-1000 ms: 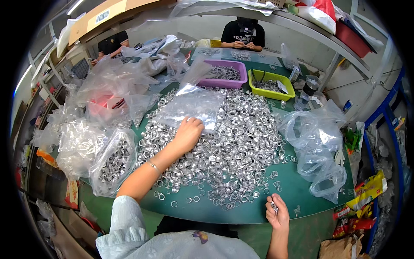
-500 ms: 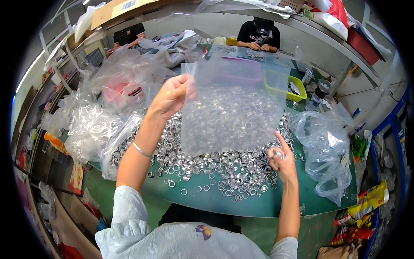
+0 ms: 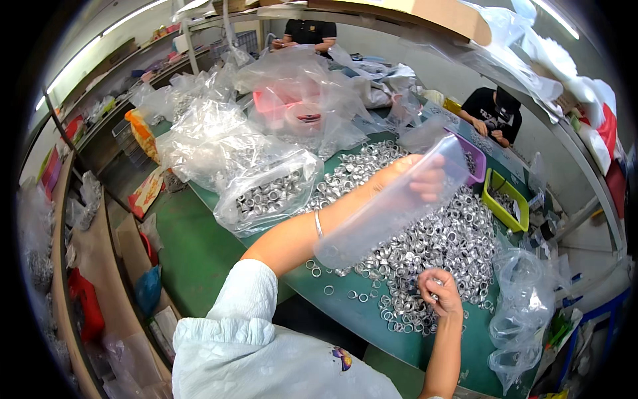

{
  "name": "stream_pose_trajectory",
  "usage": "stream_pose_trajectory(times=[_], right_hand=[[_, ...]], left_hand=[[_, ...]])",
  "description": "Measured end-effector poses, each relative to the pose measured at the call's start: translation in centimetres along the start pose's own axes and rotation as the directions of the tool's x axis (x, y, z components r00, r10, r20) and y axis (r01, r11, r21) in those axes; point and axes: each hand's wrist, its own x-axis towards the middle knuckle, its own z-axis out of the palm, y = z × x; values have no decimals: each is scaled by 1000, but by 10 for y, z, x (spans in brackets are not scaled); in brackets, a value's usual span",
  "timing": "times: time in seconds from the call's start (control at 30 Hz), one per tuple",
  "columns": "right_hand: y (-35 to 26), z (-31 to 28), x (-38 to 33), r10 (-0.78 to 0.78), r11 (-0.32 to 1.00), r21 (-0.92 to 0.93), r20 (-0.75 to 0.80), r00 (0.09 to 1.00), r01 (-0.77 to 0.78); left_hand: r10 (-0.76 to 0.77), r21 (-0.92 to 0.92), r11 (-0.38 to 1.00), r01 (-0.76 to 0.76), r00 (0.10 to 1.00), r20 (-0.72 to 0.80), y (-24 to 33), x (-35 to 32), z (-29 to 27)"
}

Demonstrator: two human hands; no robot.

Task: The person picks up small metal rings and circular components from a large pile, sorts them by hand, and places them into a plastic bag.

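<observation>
My left hand [image 3: 415, 177] is raised above the table and grips a clear plastic bag [image 3: 372, 223], which hangs down empty along my forearm. Low at the near edge of the pile, my right hand [image 3: 440, 292] is closed on a few small silver metal rings. A big heap of the same silver rings [image 3: 425, 226] covers the green table [image 3: 199, 246] under both hands.
A clear bag full of rings [image 3: 266, 193] lies to the left, with more crumpled bags behind it. A purple tray [image 3: 475, 166] and a yellow-green tray [image 3: 508, 203] stand beyond the heap. Empty bags [image 3: 525, 306] lie at right. Two other people sit at the far side.
My head has turned left, so the table sits further right. The bag, held spread wide before, now hangs narrow along my left forearm. My right hand stays low at the pile's near edge.
</observation>
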Motion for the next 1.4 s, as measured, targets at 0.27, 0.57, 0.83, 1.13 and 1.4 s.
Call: stream_pose_trajectory(times=[0.27,0.57,0.83,1.13,1.4], right_hand=[[16,-10,5,13,980,200,-11,1000,-11],[65,-16,15,115,961,275,-432,894,9],[47,16,-6,-3,976,205,-301,954,68],[46,46,-4,-39,942,336,61,997,16],[17,40,-54,32,999,-22,-267,963,-40]], left_hand=[[-207,-262,919,294,927,313,-47,-17,51],[-154,-550,676,489,825,544,-69,-37,70],[-123,-504,828,246,957,264,-33,-31,33],[-317,-668,676,310,941,116,-61,-42,54],[-231,-40,973,228,968,-96,-18,-37,-13]])
